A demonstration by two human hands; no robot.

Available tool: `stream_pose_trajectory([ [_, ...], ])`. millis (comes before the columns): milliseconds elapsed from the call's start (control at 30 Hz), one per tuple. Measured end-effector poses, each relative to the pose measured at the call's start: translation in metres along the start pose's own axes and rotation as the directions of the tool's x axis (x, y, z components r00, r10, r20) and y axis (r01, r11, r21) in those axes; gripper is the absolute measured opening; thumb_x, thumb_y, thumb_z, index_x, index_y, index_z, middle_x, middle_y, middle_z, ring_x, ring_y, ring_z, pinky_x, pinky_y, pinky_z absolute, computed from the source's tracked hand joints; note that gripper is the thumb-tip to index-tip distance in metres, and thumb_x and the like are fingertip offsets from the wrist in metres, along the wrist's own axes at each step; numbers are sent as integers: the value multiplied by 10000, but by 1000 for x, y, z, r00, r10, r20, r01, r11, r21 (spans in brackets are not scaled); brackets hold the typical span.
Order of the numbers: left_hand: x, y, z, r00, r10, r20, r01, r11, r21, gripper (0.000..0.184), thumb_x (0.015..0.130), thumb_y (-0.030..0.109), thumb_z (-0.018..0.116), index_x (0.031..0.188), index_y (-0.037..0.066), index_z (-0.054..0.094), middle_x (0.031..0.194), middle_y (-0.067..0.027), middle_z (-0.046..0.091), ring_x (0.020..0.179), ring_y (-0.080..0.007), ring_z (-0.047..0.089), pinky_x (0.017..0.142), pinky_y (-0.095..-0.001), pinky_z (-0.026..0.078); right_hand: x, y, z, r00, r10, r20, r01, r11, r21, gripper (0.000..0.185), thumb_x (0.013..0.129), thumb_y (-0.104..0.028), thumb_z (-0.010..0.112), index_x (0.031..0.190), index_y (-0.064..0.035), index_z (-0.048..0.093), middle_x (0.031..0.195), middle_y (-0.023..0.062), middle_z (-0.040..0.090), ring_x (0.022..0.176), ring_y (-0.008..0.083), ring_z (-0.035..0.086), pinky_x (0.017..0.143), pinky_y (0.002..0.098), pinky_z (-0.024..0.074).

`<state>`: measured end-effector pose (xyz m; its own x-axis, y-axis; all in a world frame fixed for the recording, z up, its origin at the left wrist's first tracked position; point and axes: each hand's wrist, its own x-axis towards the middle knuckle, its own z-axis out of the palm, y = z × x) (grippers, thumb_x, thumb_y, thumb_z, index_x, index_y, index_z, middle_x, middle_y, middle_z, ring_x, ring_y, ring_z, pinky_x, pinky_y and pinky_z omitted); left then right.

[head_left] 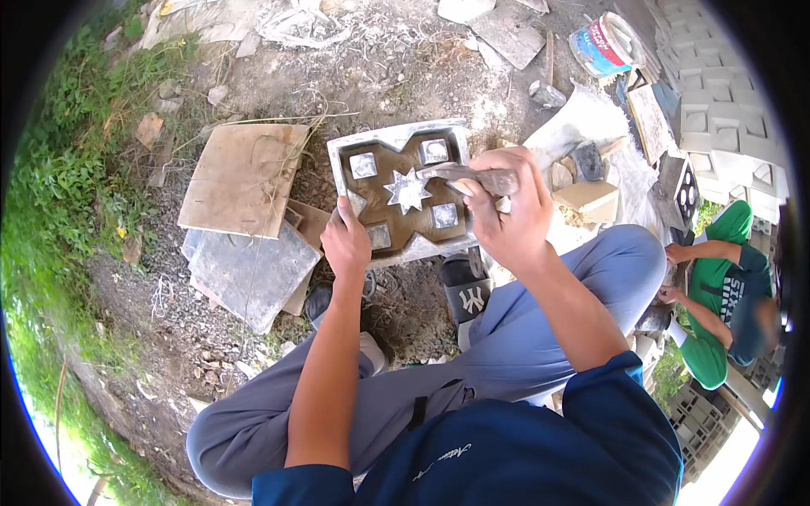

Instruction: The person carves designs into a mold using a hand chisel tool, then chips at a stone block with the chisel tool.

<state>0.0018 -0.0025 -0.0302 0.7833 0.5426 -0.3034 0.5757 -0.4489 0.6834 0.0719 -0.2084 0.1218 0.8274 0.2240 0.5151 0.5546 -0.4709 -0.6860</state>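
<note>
A square grey mould (395,150) is tilted in front of me, with raised square blocks and a star-shaped piece (408,191) in its middle. My left hand (346,240) grips the mould's near left edge, one finger lying up along the rim. My right hand (516,207) is closed around a narrow hand tool (494,180) with a worn, brownish-grey body. The tool's thin end points left, over the mould near the star. I cannot make out the tool's exact kind. My right fingers partly cover the mould's right side.
Boards (245,181) and a grey slab (245,274) lie stacked to the left. A paint bucket (601,46) and a white sack (582,122) are at the upper right, near pale stacked blocks (721,118). Another person (717,295) sits at the right. Grass borders the left.
</note>
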Motion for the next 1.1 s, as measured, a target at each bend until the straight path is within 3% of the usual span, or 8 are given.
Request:
stream_pose_trajectory([
  [33, -3, 0, -2, 1000, -5, 23, 4, 1000, 4, 722, 1068, 548, 288, 1055, -38, 710, 916, -337, 674, 940, -561, 609, 816, -588, 466, -1, 1, 0, 986, -157, -54, 155, 987, -39, 276, 870, -68, 790, 1042, -22, 579, 939, 98, 596, 656, 210, 604, 573, 335, 509],
  [167, -3, 3, -1, 1000, 11, 9, -11, 1000, -19, 708, 1071, 535, 296, 1010, -42, 701, 881, -328, 669, 895, -547, 615, 764, -584, 460, 1, 5, 5, 973, 182, 139, -176, 983, -58, 320, 845, -43, 806, 1063, -40, 571, 978, 115, 596, 700, 212, 617, 576, 322, 518],
  [300, -3, 2, 0, 999, 28, -19, -28, 999, -44, 685, 1075, 514, 318, 924, -59, 661, 802, -321, 630, 825, -546, 592, 709, -574, 435, 0, 1, 3, 986, -164, -32, 162, 986, -45, 300, 866, -25, 769, 1074, -47, 555, 969, 103, 591, 691, 219, 635, 560, 332, 515],
  [433, -4, 6, -2, 1000, -9, 13, 10, 999, -33, 674, 1082, 498, 318, 897, -63, 643, 783, -311, 619, 779, -537, 575, 686, -561, 425, -1, 21, 15, 976, 93, 198, -80, 994, -69, 304, 864, -20, 764, 1072, -44, 543, 974, 88, 601, 668, 193, 613, 557, 320, 511],
  [633, -2, 4, -1, 1000, -16, 7, 16, 998, -66, 646, 1083, 481, 317, 896, -53, 628, 788, -314, 605, 789, -539, 564, 696, -551, 423, 26, 7, -8, 997, -51, 62, 57, 994, -96, 193, 874, -21, 769, 992, 8, 619, 898, 115, 675, 609, 140, 625, 533, 258, 490],
  [733, -2, 3, -1, 1000, 9, 7, -8, 998, -66, 631, 1083, 468, 319, 895, -49, 629, 781, -312, 599, 785, -544, 554, 688, -556, 416, 35, 0, -8, 941, -273, -201, 273, 962, -28, 178, 901, -6, 746, 991, 40, 600, 900, 127, 677, 628, 138, 647, 532, 226, 479],
  [900, -3, 5, -1, 1000, 23, -13, -24, 997, -78, 697, 1090, 500, 288, 888, -77, 622, 738, -323, 563, 750, -539, 543, 666, -553, 398, 35, -9, -10, 927, 154, -342, -110, 983, 145, 156, 946, -10, 706, 1002, 54, 574, 882, 107, 674, 667, 109, 667, 552, 208, 482],
  [1100, -2, 3, -1, 1000, 25, -4, -26, 997, -77, 609, 1087, 444, 328, 849, -44, 602, 738, -297, 570, 751, -536, 541, 655, -557, 396, 37, -7, -2, 961, 223, -166, -169, 943, 288, 239, 980, -71, 677, 1132, 36, 527, 916, 109, 682, 593, 50, 557, 529, 186, 471],
])
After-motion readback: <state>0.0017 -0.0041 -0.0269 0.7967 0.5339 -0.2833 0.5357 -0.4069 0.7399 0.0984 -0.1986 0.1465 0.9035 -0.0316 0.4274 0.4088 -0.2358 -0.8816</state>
